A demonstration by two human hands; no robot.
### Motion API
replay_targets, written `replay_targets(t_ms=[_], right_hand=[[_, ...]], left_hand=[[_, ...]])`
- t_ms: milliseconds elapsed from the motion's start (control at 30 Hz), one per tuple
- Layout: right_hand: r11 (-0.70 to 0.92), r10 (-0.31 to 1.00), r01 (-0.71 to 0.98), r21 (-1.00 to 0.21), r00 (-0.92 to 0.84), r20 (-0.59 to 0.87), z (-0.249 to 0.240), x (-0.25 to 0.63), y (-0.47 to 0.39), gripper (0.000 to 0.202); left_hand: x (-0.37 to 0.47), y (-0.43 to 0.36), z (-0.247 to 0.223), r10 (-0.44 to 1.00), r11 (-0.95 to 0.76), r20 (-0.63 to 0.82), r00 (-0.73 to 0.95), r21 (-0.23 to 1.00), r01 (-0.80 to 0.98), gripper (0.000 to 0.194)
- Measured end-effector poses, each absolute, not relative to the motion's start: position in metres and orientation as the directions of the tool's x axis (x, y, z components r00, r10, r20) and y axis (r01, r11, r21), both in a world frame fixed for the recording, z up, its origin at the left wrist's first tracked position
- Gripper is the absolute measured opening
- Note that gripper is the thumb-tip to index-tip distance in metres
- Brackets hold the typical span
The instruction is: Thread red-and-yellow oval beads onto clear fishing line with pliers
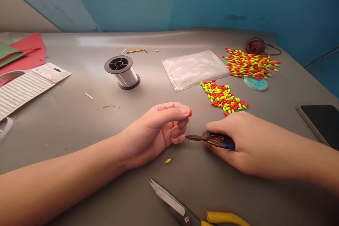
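Between thumb and forefinger, my left hand [166, 127] pinches a small red bead [190, 112]. A thin wire [189, 127] hangs down from that bead. My right hand [238, 141] is wrapped around pliers [209, 138] with dark jaws and blue on the handle. The tips of the jaws meet the wire beside my left fingers. One yellow-green bead [168, 161] lies on the table just below my left hand. Beyond my right hand sits a small pile of red and yellow-green beads [224, 97]; its near edge touches the outline of my hand.
Yellow-handled scissors [172, 201] lie at the front. Farther back are a spool [123, 72], a clear plastic bag [194, 69], a larger bead pile [250, 63], brown yarn [255, 45] and a teal disc [256, 83]. A phone [321, 122] lies right; a white card [29, 84] left.
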State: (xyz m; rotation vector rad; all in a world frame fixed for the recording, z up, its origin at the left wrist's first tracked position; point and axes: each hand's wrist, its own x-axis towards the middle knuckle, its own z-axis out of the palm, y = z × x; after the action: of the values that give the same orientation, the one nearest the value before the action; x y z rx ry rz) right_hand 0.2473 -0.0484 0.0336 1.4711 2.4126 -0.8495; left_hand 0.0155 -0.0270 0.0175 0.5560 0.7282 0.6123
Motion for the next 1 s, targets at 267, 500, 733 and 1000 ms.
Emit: replay_targets(t_ms=[267,500,733,1000], right_hand=[[0.314,0.758,0.860,-0.401,-0.482,-0.440,0.0385,0.2472,-0.0481,0.031],[0.307,0.749,0.862,-0.403,-0.480,-0.457,0.0395,0.2476,-0.0475,0.033],[0.304,0.748,0.868,-0.393,-0.473,-0.466,0.0399,0.2471,-0.0474,0.032],[0.302,0.749,0.860,-0.411,-0.481,-0.456,0.0396,0.2463,-0.0465,0.031]], left_hand=[[0.0124,-0.0267,0.0144,0.665,0.685,-0.411,0.623,0.667,-0.292,0.022],[0.0125,-0.0256,0.0125,0.660,0.685,-0.398,0.637,0.666,-0.294,0.023],[0.0112,-0.0273,0.0129,0.655,0.681,-0.391,0.646,0.677,-0.280,0.025],[0.0126,-0.0251,0.0131,0.656,0.683,-0.393,0.644,0.672,-0.286,0.024]])
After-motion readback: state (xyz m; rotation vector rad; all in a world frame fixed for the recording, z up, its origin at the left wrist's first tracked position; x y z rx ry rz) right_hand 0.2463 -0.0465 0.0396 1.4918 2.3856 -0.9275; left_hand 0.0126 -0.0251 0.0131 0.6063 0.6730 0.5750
